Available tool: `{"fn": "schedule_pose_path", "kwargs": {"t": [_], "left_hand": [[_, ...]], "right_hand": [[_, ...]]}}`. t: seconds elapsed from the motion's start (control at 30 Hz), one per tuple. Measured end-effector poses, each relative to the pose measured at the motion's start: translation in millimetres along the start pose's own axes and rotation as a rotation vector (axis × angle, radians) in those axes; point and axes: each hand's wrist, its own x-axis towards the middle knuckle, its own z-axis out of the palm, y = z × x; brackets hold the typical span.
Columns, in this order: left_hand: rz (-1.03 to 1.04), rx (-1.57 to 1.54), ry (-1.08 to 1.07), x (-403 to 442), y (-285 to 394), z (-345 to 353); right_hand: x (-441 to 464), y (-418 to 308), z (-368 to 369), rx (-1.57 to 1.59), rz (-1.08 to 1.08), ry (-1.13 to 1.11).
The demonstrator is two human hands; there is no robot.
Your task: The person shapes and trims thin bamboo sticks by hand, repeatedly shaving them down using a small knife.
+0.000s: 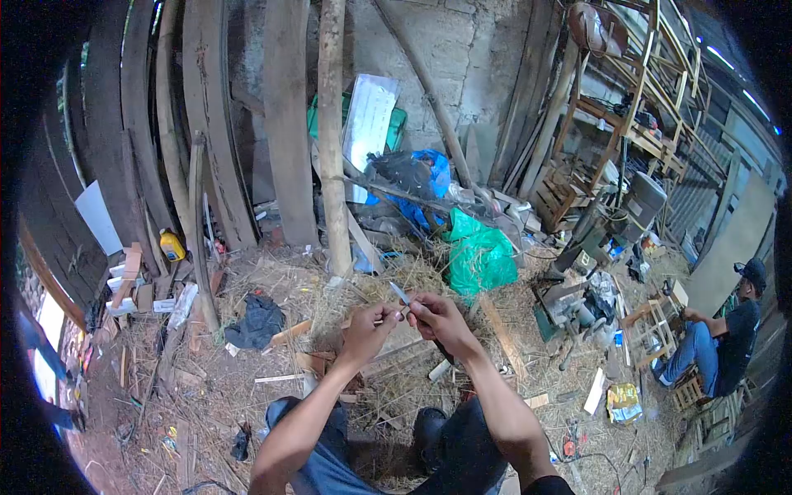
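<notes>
Near the middle of the head view, my two hands are close together above my knees. My right hand [439,322] is closed around a knife; its short pale blade [398,293] points up and to the left, and its dark handle [444,351] shows below the palm. My left hand [370,328] is closed in a pinch just left of the knife, with its fingertips near my right fingers. What the left fingers hold is too small to make out.
A green bag [481,254] and blue plastic [429,177] lie ahead by the wall. A wooden post [331,148] stands ahead. Another person [726,330] sits at the right near a wooden frame [652,334]. Wood scraps and a black cloth [256,322] litter the ground.
</notes>
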Motion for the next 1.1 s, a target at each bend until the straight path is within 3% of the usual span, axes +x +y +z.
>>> {"fn": "schedule_pose_path", "kwargs": {"t": [0.13,0.23,0.3,0.5,0.57,0.63,0.7,0.83,0.93,1.0,1.1], "left_hand": [[-0.127,0.002,-0.058,-3.7,-5.8,-0.3],[-0.018,0.081,0.015,-4.0,0.4,6.3],[0.007,0.328,0.084,-5.7,13.6,8.7],[0.017,0.388,0.040,-3.1,20.0,9.0],[0.075,0.346,0.069,-4.4,10.7,6.2],[0.127,0.303,0.096,-11.6,1.5,-5.8],[-0.004,0.348,0.094,-17.9,-3.3,-34.7],[-0.005,0.394,0.077,-9.2,6.9,-31.8],[-0.009,0.371,0.178,-0.2,-4.5,-18.9],[-0.002,0.354,0.177,4.6,-6.3,-17.9],[0.025,0.343,0.160,9.7,-8.8,-15.3]], "right_hand": [[-4.7,-4.3,-6.4,-0.023,0.064,0.009],[-3.6,-4.9,-7.2,-0.050,0.073,0.038],[-2.8,-6.2,-12.0,-0.075,0.093,0.055],[-0.3,-1.4,-19.2,-0.119,0.100,0.111],[-0.8,1.5,-23.2,-0.209,0.045,0.245],[0.3,2.2,-63.9,-0.210,-0.082,0.576],[-8.0,-2.4,-110.8,-0.017,-0.130,0.643],[-1.1,22.2,-83.1,-0.156,-0.080,0.719],[8.4,15.0,-58.7,-0.118,-0.234,0.635],[4.5,10.8,-46.5,0.022,-0.189,0.449],[-1.5,-0.4,-13.3,-0.051,-0.075,0.286]]}}
